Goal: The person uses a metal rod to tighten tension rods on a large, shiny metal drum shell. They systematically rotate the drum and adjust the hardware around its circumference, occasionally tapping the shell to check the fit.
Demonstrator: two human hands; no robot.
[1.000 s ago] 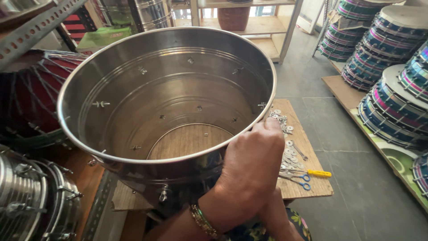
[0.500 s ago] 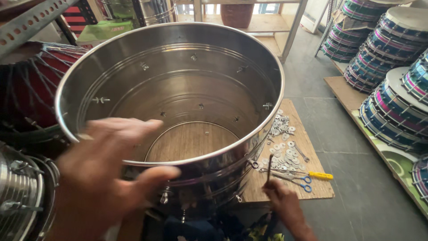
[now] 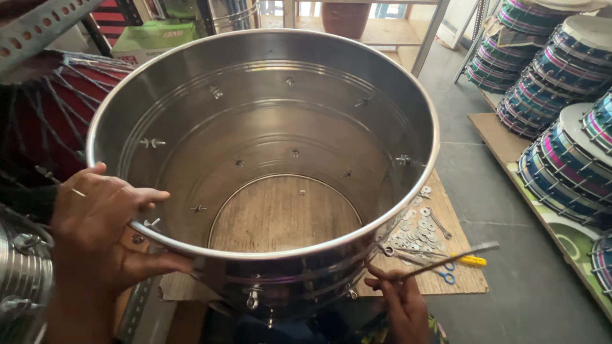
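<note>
Since half a second ago the left hand (image 3: 102,239) has dropped out of the air and settled onto the near-left rim of the steel drum shell (image 3: 268,127), while the right hand (image 3: 398,299) has moved up beside the shell's near-right wall.

The shell fills the middle of the view, open end up, resting on a wooden board (image 3: 440,280) that shows through its open bottom. Bolts and wing nuts stud its inner wall in rows. The left hand's fingers are clenched over the rolled rim, thumb outside and below, apparently to steady the shell.

Far right, finished drums (image 3: 561,76) with coloured bands lie stacked in rows on low boards. On the left, a red rope-laced drum (image 3: 44,121) stands behind the shell, and a chrome drum (image 3: 22,280) sits at the near-left edge.

The right hand pinches a thin metal rod (image 3: 446,260) between fingertips, its far end angled up to the right, its near end close to the shell's lower band.

On the board's right part lie loose washers and nuts (image 3: 417,232), a yellow-handled screwdriver (image 3: 462,259), and blue-handled scissors (image 3: 446,275).
</note>
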